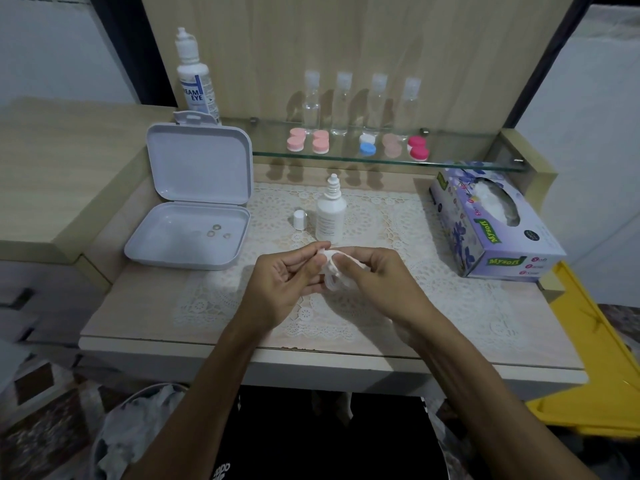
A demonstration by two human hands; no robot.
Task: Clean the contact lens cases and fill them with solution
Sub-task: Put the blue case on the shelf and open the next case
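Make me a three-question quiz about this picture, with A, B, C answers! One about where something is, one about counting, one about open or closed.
1. Where is the tissue box?
A. On the table's right side
B. On the glass shelf
C. Inside the white box

2. How many clear bottles stand on the glass shelf?
A. Two
B. Four
C. Six

3. The small white bottle on the lace mat is:
A. Capped
B. Lying on its side
C. Uncapped, with its cap beside it

Answers:
1 A: it sits right of the hands, left hand and right hand, which hold a white tissue.
2 B: four stand in a row behind the lens cases.
3 C: its bare nozzle shows and the cap stands to its left.
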